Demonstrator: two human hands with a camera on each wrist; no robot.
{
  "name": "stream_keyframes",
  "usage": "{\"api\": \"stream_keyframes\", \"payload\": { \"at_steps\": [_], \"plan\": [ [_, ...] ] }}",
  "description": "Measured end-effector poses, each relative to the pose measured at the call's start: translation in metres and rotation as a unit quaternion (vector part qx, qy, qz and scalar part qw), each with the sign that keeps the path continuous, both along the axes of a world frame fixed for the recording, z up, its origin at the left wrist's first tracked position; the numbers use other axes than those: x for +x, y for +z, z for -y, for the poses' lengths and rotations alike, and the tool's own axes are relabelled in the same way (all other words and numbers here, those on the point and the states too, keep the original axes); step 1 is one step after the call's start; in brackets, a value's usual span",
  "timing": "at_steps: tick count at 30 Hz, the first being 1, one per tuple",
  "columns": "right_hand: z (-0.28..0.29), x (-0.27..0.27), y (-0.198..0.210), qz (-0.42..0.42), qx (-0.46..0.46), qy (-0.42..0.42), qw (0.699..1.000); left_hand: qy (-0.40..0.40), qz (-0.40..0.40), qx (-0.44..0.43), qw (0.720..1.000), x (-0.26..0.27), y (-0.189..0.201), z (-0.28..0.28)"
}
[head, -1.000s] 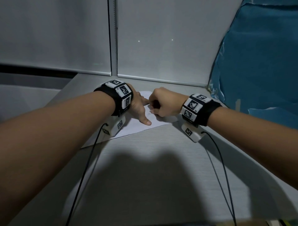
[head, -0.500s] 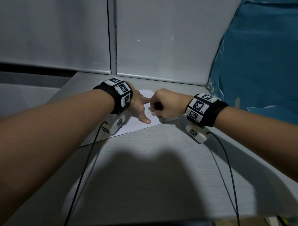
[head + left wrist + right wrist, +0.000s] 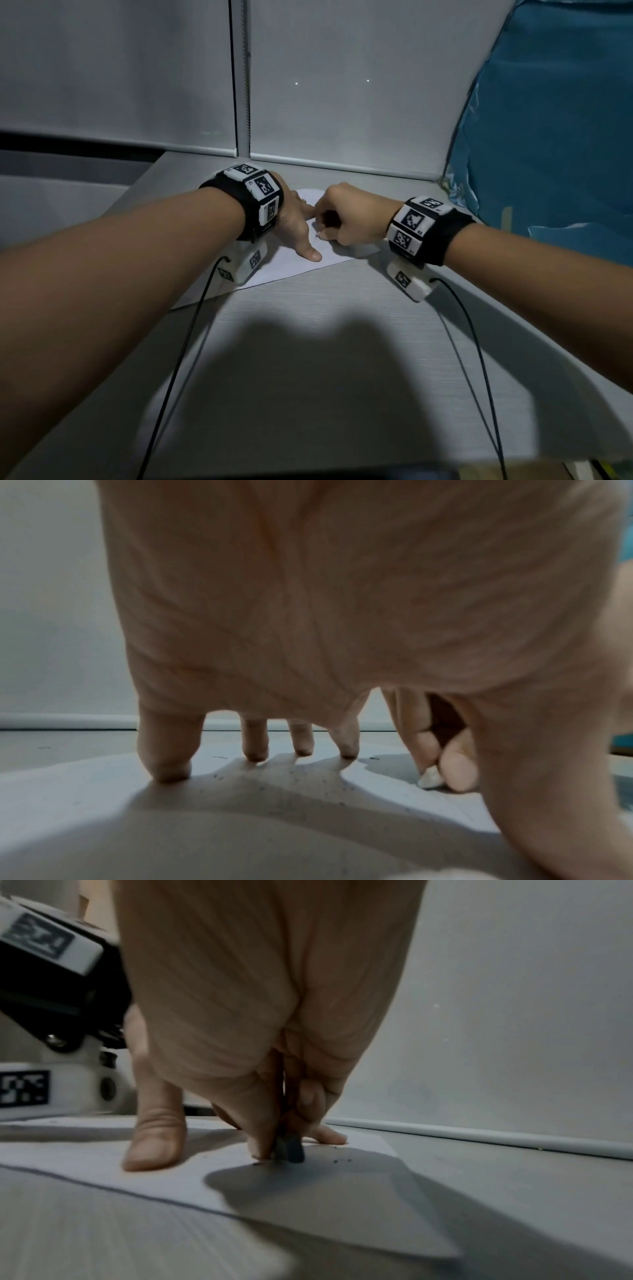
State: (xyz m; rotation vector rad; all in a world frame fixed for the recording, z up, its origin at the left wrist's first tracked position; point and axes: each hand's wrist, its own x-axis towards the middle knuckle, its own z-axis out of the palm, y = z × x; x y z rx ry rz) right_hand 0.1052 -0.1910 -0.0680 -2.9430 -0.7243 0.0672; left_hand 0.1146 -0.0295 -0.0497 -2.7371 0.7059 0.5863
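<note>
A white sheet of paper [image 3: 284,270] lies on the grey table [image 3: 308,359] near the back wall. My left hand [image 3: 298,226] rests on the sheet with its fingers spread, and the fingertips [image 3: 171,772] press the paper [image 3: 85,785] down. Just to its right, my right hand [image 3: 346,219] is curled. It pinches a small eraser [image 3: 291,1146] between thumb and fingers, with the tip against the paper [image 3: 342,1204]. The left wrist view shows the eraser [image 3: 430,779] as a pale stub. Dark crumbs [image 3: 339,1161] lie scattered around it.
Grey roller blinds [image 3: 342,85] hang close behind the table's far edge. A blue plastic sheet [image 3: 555,137] covers something at the right. Black cables [image 3: 178,370] run from both wrist cameras back over the table towards me.
My right hand has shifted slightly sideways over the paper with the eraser still pinched. The left hand keeps pressing the sheet in the same place.
</note>
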Motion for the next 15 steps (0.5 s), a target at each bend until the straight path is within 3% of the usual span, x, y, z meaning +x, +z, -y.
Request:
{"api": "stream_keyframes", "payload": {
  "at_steps": [8, 15],
  "plan": [
    [-0.007, 0.015, 0.007, 0.009, 0.004, -0.069, 0.998, 0.001, -0.003, 0.008, 1.000, 0.002, 0.000, -0.001],
    [-0.021, -0.016, 0.005, -0.019, 0.006, 0.011, 1.000, -0.031, -0.012, -0.012, 0.999, -0.003, 0.000, 0.001]
  ]
}}
